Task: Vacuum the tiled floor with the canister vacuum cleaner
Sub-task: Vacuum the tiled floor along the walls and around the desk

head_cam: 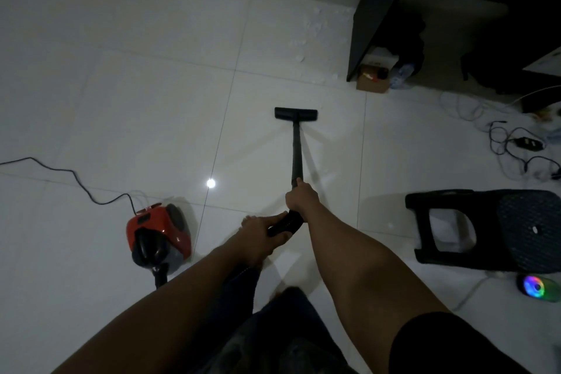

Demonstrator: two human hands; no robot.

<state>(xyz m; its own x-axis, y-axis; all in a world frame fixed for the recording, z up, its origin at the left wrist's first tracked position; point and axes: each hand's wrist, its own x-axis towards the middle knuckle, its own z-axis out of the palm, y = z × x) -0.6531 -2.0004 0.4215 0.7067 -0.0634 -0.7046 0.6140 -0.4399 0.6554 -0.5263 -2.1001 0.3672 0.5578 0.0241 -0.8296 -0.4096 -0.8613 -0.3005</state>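
Head view: both hands on the vacuum's wand (pixel 297 149). The right hand (pixel 302 196) is wrapped round the lower end of the black tube. The left hand (pixel 261 229) sits just behind it with its fingers curled round the thick black handle (pixel 285 223). The wand runs straight ahead to the floor nozzle (pixel 296 113), which lies flat on the tiled floor (pixel 121 100) near its middle.

The red-and-black canister vacuum (pixel 158 231) sits on the floor beside the left forearm, well apart from the nozzle. Its hose (pixel 160 278) exits toward the near edge, and its power cord (pixel 60 171) snakes off to the floor's left edge.

Pale round scraps (pixel 306 42) are scattered beyond the nozzle, toward the far wall edge. At the far right corner a dark furniture panel (pixel 379 9) stands on the floor. A cardboard box (pixel 373 76) and a plastic bottle (pixel 400 74) are tucked at its base.

Along the right edge there is a tangle of cables (pixel 516 143). Nearer along that edge, a black plastic stool (pixel 485 228) lies tipped on its side. A small device glowing rainbow colours (pixel 534 287) sits just beside it; what it is, I can't tell. The stretch between nozzle and scraps is bare tile.
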